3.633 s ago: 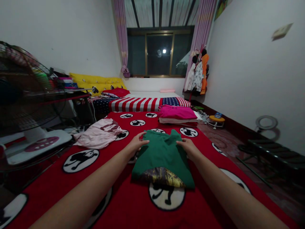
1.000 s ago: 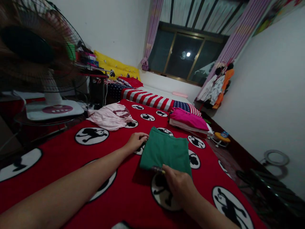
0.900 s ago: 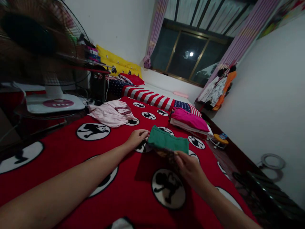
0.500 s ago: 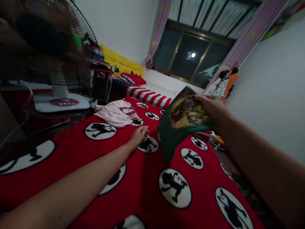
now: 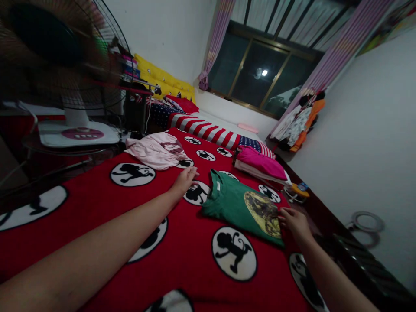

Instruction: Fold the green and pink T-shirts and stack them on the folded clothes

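We rest our left hand (image 5: 185, 181) flat and open on the red monkey-print blanket (image 5: 97, 203); our right hand (image 5: 294, 220) fingers touch the folded green printed T-shirt (image 5: 240, 206), gripping nothing.

both forearms bare, reaching forward from the lower edge of the view. left arm stretched long across the frame, wrist straight, left hand (image 5: 186, 179) palm down, fingers loosely together and extended, resting flat. right arm shorter in view, entering from the lower right, right hand (image 5: 293, 220) palm down, fingers (image 5: 283, 213) spread slightly and curled at the tips, pointing left.
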`<state>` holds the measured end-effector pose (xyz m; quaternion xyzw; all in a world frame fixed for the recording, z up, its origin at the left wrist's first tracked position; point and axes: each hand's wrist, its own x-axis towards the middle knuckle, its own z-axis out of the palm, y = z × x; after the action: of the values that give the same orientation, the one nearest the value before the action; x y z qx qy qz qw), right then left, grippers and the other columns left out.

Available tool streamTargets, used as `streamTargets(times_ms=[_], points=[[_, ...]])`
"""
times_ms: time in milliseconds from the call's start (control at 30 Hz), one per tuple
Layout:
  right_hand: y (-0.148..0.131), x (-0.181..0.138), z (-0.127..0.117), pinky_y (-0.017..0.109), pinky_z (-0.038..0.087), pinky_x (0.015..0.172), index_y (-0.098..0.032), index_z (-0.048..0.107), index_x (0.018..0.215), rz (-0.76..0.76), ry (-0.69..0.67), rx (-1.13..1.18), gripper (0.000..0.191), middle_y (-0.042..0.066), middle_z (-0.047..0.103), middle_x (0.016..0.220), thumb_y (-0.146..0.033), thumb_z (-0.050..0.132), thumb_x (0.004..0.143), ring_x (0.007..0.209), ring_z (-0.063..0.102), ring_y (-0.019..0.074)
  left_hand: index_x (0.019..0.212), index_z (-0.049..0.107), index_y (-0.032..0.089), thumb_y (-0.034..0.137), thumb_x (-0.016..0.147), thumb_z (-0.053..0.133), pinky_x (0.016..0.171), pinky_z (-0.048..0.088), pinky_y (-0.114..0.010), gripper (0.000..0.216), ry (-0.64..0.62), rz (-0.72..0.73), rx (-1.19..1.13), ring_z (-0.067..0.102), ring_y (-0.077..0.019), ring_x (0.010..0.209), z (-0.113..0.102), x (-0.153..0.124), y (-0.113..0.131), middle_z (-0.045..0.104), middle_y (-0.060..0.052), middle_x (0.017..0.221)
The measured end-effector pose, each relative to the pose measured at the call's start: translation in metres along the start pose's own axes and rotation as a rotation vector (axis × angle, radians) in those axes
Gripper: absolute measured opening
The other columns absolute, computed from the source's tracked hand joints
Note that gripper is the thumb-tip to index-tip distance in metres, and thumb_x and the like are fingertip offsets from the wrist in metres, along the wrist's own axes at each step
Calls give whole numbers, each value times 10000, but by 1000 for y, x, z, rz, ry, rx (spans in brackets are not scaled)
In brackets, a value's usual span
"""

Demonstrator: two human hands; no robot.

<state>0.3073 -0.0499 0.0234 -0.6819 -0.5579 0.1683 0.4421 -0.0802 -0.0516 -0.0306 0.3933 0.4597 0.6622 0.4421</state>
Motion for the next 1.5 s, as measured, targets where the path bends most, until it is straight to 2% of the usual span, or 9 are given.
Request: streamTargets(times_ms=[167, 367, 500, 667, 767, 900, 1033, 1267, 1500], points=[[6, -9, -2, 403, 496, 830, -150, 706, 855, -202, 43, -286, 303, 129, 719, 912, -357, 566, 683, 862, 663, 264, 1077, 598, 134, 369, 785, 583, 591, 509, -241, 375, -76, 124, 214, 629, -205, 872, 6, -2, -3, 656, -109, 989], [-58, -70, 50, 335, 512, 780, -184, 686, 890, -609, -369, 36, 190, 86, 695, 956, -293, 559, 800, 900, 641, 204, 731, 694, 150, 528, 829, 503, 525, 407, -226, 435, -414, 217, 662, 581, -151, 556, 8, -26, 15, 634, -25, 584], [-68, -112, 79, 309, 489, 805, -204, 686, 900, -738, -522, 36, 144, 67, 665, 948, -191, 571, 815, 882, 624, 175, 662, 686, 172, 543, 702, 667, 503, 346, -207, 373, -690, 263, 858, 541, -128, 549, 3, -39, 28, 633, -1, 593], [-51, -115, 88, 289, 474, 796, -199, 683, 854, -708, -454, 33, 122, 63, 640, 911, -234, 568, 839, 868, 612, 173, 630, 666, 172, 383, 672, 705, 520, 344, -201, 219, -824, 211, 913, 522, -120, 558, -5, -36, 33, 609, 15, 586], [-35, -96, 71, 314, 464, 786, -191, 665, 789, -597, -223, -110, 227, 71, 640, 870, -323, 504, 880, 827, 605, 190, 632, 665, 154, 385, 685, 690, 495, 330, -195, 239, -904, 120, 875, 494, -109, 531, -8, -32, 35, 589, 18, 565], [-4, -61, 36, 455, 435, 832, -127, 679, 990, -269, 219, -546, 399, 197, 596, 1096, -455, 514, 833, 1030, 541, 339, 590, 643, 138, 469, 745, 628, 471, 301, -191, 366, -811, 101, 756, 457, -94, 496, -8, -30, 32, 549, 17, 527], [22, -41, 19, 508, 432, 816, -127, 709, 935, 9, 121, -658, 546, 238, 576, 1153, -608, 514, 764, 1084, 520, 402, 603, 649, 140, 507, 776, 585, 470, 313, -194, 411, -650, 120, 702, 481, -102, 493, -4, -30, 22, 572, 4, 528], [8, -52, 37, 361, 471, 710, -152, 642, 932, -96, 91, -164, 389, 92, 666, 799, -442, 576, 681, 762, 622, 252, 709, 710, 176, 386, 806, 571, 601, 405, -229, 270, -453, 379, 916, 600, -155, 655, 1, -28, 11, 685, -37, 708], [-35, -53, 17, 346, 551, 684, -151, 499, 1242, 33, 60, 314, 689, 101, 691, 977, -407, 683, 630, 818, 679, 247, 893, 731, 223, 236, 756, 599, 750, 446, -263, 191, -332, 480, 1073, 617, -198, 845, 21, 38, 2, 684, -52, 914]])
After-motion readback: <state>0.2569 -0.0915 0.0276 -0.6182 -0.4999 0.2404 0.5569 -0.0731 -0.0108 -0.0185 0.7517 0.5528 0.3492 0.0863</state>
